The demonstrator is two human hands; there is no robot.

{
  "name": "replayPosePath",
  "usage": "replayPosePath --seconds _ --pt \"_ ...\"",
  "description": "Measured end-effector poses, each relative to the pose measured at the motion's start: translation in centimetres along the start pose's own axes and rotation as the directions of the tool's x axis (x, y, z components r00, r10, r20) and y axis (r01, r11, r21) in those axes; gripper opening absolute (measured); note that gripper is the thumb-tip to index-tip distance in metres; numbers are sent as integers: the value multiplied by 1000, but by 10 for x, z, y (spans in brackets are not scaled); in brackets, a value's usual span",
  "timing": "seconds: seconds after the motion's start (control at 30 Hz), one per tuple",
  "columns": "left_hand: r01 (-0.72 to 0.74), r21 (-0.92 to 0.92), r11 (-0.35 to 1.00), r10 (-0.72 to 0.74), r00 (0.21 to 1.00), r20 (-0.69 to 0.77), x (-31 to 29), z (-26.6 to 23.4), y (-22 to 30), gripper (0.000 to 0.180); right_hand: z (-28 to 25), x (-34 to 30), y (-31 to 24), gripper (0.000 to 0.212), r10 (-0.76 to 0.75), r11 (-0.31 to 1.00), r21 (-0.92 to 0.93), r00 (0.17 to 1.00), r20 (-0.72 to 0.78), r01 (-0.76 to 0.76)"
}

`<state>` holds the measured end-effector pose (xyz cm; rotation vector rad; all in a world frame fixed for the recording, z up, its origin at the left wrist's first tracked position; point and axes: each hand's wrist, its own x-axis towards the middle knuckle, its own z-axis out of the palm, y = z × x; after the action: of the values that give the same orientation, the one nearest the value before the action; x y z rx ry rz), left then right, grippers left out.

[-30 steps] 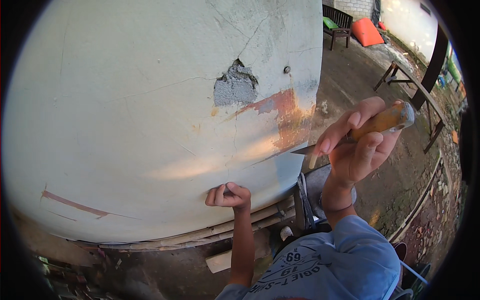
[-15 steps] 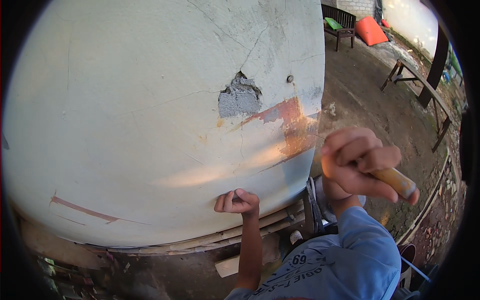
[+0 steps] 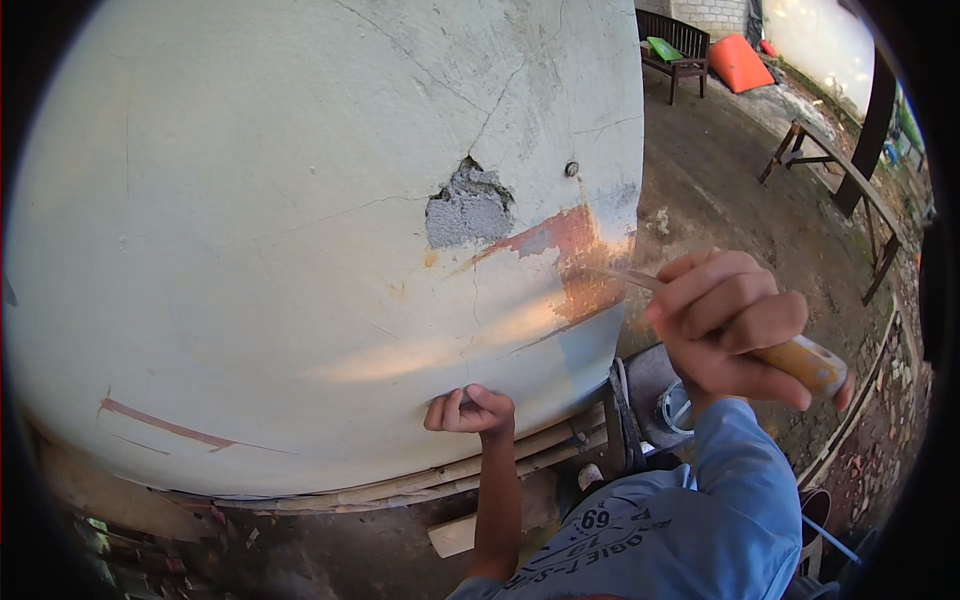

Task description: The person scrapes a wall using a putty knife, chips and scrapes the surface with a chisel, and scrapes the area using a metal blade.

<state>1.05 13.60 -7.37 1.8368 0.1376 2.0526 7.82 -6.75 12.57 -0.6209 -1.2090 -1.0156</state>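
My right hand [image 3: 735,320] is closed around the yellow handle of a thin-bladed scraper [image 3: 800,364]. Its blade, seen nearly edge-on, points left toward a reddish, flaked patch [image 3: 590,265] on the pale wall [image 3: 250,300]; whether the tip touches cannot be told. Lower down, my left hand [image 3: 470,410] rests close to the wall with curled fingers. A bit of something grey shows between its thumb and index finger, too small to make out. Above it, a broken hole [image 3: 468,210] bares rough grey mortar, and cracks run out from it.
A small bucket [image 3: 674,408] stands below my right wrist. Bamboo poles [image 3: 400,492] run along the wall's foot. Farther right are a wooden trestle [image 3: 835,155], a dark bench [image 3: 675,50] and an orange bag-like object [image 3: 740,65]. A round knob [image 3: 572,169] sticks out of the wall.
My right hand has shifted slightly right and down, and more of the scraper's blade shows now. My left hand has stayed almost in place. The view has moved slightly.
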Motion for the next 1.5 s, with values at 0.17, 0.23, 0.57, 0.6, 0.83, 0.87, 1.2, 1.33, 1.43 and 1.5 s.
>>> replayPosePath --seconds 0.17,0.23,0.57,0.6,0.83,0.87,1.2,1.33,1.43,1.5 --pt "-14 25 1000 14 1000 6 -2 -6 -6 18 -3 0 -3 70 86 996 -5 996 17 -86" --pt "-9 4 1000 9 1000 4 -2 -6 -2 18 -21 6 -13 71 87 992 87 996 -1 -87" --pt "-8 21 1000 8 1000 8 -2 -4 -1 18 -18 14 -1 72 158 942 255 958 238 -219" --pt "-12 41 999 12 1000 11 -1 -4 -3 18 -16 17 3 72 214 903 279 906 365 -326" --pt "-12 63 998 12 1000 4 -1 -5 -5 20 -15 23 -3 69 83 954 221 890 448 -201" --pt "-16 39 999 16 1000 -5 -3 -6 -7 20 -14 23 -2 69 27 971 202 903 429 -125" --pt "-46 108 993 42 998 35 -1 -8 -5 19 -11 30 -1 76 -133 949 314 949 286 38" --pt "-55 129 990 49 997 54 -1 -13 -5 19 -13 39 -14 68 110 992 -108 822 559 -59" --pt "-56 140 989 52 998 31 -3 -12 -7 19 -24 30 -12 60 83 994 26 870 486 -109" --pt "-40 160 986 36 999 27 -2 -14 -6 19 -19 31 -9 55 160 987 -71 810 564 -145"
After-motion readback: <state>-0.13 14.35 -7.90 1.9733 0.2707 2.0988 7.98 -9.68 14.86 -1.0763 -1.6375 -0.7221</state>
